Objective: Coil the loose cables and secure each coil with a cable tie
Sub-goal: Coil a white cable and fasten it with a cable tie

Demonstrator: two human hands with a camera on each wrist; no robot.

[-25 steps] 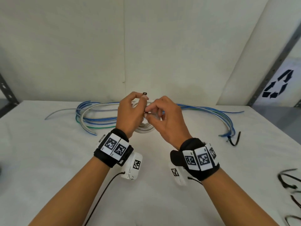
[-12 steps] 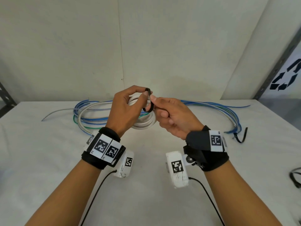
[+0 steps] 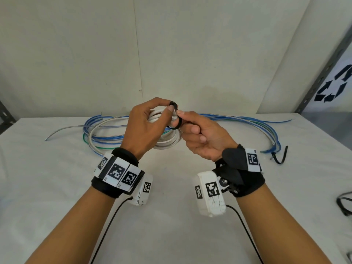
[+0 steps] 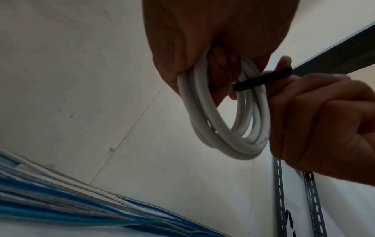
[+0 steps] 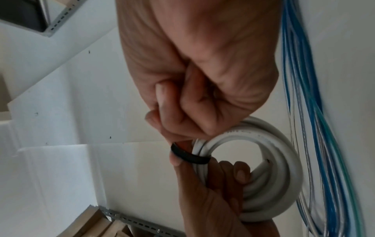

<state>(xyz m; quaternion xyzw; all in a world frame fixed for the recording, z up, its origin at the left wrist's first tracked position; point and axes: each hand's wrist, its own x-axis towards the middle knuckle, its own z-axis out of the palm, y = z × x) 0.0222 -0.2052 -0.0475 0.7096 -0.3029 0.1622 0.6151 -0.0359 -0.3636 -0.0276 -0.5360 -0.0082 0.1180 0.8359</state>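
My left hand (image 3: 164, 111) holds a white cable coil (image 3: 168, 144) above the table, fingers curled through it, thumb and forefinger pinching the head of a black cable tie (image 3: 176, 121). The tie loops loosely round the coil's strands. My right hand (image 3: 182, 113), palm turned up, pinches the tie's tail beside the left fingertips. The left wrist view shows the coil (image 4: 219, 136) hanging from the fingers with the tie (image 4: 263, 79) across it. In the right wrist view the tie (image 5: 190, 156) wraps the coil (image 5: 284, 144) just below my right fingertips (image 5: 162, 125).
Loose blue, green and clear cables (image 3: 247, 121) lie in a long arc along the back of the white table (image 3: 171, 235), with a bundle at the left (image 3: 106, 138). A spare black tie (image 3: 280, 157) lies at the right; more ties (image 3: 342, 204) sit at the right edge.
My right hand has turned from palm down to palm up and now holds the tie's tail. Both hands and the coil have risen a little; the tie now forms a loop.
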